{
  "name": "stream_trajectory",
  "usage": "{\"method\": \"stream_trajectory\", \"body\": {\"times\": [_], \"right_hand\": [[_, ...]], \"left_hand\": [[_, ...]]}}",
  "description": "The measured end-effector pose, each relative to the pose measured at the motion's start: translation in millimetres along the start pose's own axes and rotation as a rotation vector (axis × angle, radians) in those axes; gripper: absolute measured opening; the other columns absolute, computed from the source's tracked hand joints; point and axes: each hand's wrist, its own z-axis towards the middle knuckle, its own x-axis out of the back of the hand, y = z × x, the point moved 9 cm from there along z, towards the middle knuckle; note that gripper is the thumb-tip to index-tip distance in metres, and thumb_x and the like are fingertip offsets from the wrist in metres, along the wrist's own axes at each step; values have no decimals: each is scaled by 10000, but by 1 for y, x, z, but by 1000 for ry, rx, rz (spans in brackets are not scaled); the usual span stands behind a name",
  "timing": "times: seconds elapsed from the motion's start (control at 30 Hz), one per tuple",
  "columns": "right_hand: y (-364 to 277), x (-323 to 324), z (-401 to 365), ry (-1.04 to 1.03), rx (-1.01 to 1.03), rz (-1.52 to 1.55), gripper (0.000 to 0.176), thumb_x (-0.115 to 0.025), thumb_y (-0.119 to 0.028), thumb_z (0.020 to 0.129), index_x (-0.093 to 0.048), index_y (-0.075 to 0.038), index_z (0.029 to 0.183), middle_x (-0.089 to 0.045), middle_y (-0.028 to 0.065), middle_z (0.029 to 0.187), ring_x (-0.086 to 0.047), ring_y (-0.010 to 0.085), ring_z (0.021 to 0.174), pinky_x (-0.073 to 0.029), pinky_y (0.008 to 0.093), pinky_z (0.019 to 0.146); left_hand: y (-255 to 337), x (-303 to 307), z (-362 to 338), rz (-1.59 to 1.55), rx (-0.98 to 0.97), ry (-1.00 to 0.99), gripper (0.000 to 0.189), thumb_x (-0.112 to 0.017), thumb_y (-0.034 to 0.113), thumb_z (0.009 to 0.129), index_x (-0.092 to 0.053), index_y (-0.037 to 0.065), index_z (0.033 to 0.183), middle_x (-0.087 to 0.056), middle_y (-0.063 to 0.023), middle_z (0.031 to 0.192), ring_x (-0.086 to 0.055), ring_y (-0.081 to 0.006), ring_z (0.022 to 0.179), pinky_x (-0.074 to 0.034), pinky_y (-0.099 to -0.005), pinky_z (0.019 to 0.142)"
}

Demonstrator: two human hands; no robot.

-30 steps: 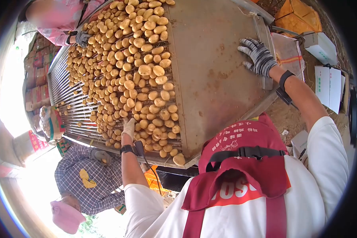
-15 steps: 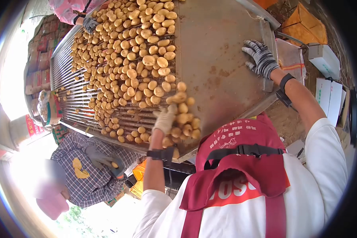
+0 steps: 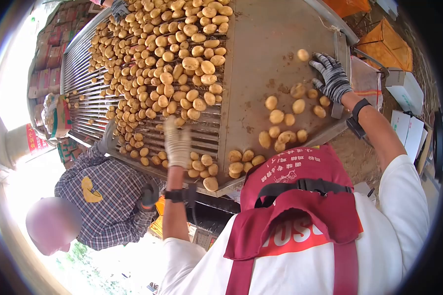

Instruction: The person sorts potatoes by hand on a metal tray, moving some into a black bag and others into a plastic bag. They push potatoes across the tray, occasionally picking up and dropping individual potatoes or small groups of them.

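Observation:
My left hand (image 3: 177, 143), in a pale knitted glove and blurred by motion, is over the roller bars near their front edge. Its fingers look stretched out, and no potato shows in them. Close by lie a few potatoes (image 3: 202, 164) at the front corner. In a black-and-white striped glove, my right hand (image 3: 332, 78) rests with spread fingers at the right side of the flat metal tray (image 3: 261, 44). One potato (image 3: 303, 55) lies just beyond its fingertips. Several more potatoes (image 3: 276, 116) are scattered across the tray between my hands.
Many potatoes (image 3: 157, 64) cover the roller bars (image 3: 79, 64). A co-worker in a plaid shirt (image 3: 110, 196) stands at left, one gloved hand (image 3: 108, 137) at the bars. Another gloved hand (image 3: 119, 9) reaches in at the top. Boxes (image 3: 406, 91) and an orange crate (image 3: 386, 46) stand right.
Potatoes that were bunched beside my left hand now lie spread over the tray toward my right hand. My left hand has moved left, back over the bars. The plaid-shirted co-worker's hand has reached the bars.

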Motion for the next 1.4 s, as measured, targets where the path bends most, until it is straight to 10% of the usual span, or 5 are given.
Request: {"method": "stream_trajectory", "body": {"times": [0.3, 0.9, 1.13, 1.23, 1.4], "right_hand": [[3, -4, -1, -32, -30, -15, 672, -730, -255, 800, -490, -157, 1421, -395, 112, 1533, -352, 321, 1432, -284, 464, 1193], [4, -5, 2, -14, -8, -16, 659, -724, -202, 793, -505, -154, 1412, -416, 107, 1521, -372, 316, 1417, -291, 454, 1192], [4, -2, 1, -10, -14, -27, 658, -720, -219, 795, -505, -156, 1414, -420, 105, 1520, -377, 315, 1415, -286, 453, 1197], [4, -3, 1, -5, -13, -15, 657, -719, -223, 796, -505, -156, 1413, -418, 102, 1522, -376, 314, 1415, -284, 454, 1198], [3, -1, 2, -11, -2, -43, 656, -714, -223, 807, -496, -161, 1423, -418, 101, 1521, -375, 315, 1415, -290, 461, 1192]], "left_hand": [[-210, 122, 8, 532, 538, -56, 707, -600, 341, 960, -330, 58, 1549, -267, -212, 1619, -294, -369, 1477, -278, -398, 1193], [-202, 29, -32, 599, 760, -739, 1015, -350, 704, 948, 87, 52, 1593, 108, -286, 1644, 15, -442, 1533, -98, -477, 1240], [-175, 2, -51, 652, 789, -768, 1150, -485, 732, 873, 119, 67, 1591, 70, -372, 1610, -35, -497, 1516, -126, -528, 1225], [-94, -11, -40, 642, 730, -861, 1057, -545, 663, 886, -44, 83, 1612, -210, -360, 1585, -219, -449, 1498, -217, -516, 1200], [-4, -59, -52, 61, 499, -1111, 574, -593, 357, 997, -434, 77, 1472, -615, -73, 1254, -582, -236, 1232, -510, -298, 923]]}}
